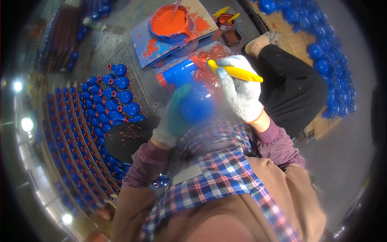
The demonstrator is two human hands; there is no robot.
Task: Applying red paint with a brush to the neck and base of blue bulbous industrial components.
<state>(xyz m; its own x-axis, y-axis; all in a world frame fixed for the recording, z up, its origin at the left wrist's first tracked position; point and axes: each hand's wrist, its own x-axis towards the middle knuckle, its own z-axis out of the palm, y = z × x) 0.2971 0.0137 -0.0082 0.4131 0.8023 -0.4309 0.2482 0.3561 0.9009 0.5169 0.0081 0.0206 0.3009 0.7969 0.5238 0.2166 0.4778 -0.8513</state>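
Note:
My left hand (174,117), in a green-palmed glove, grips a blue bulb-shaped vessel (192,94) with a red-rimmed neck pointing up-left. My right hand (242,90), in a white knit glove, holds a yellow-handled brush (236,72) whose tip touches the vessel's upper side, where orange-red paint shows. A blue bowl of orange-red paint (169,22) sits beyond on a paint-smeared board (151,48), with a stick standing in it.
Rows of blue vessels with red necks (117,97) lie on wire racks to my left. More blue vessels (322,44) pile at the upper right. Two small paint pots (227,26) stand near the board. My dark-trousered leg (290,84) extends right.

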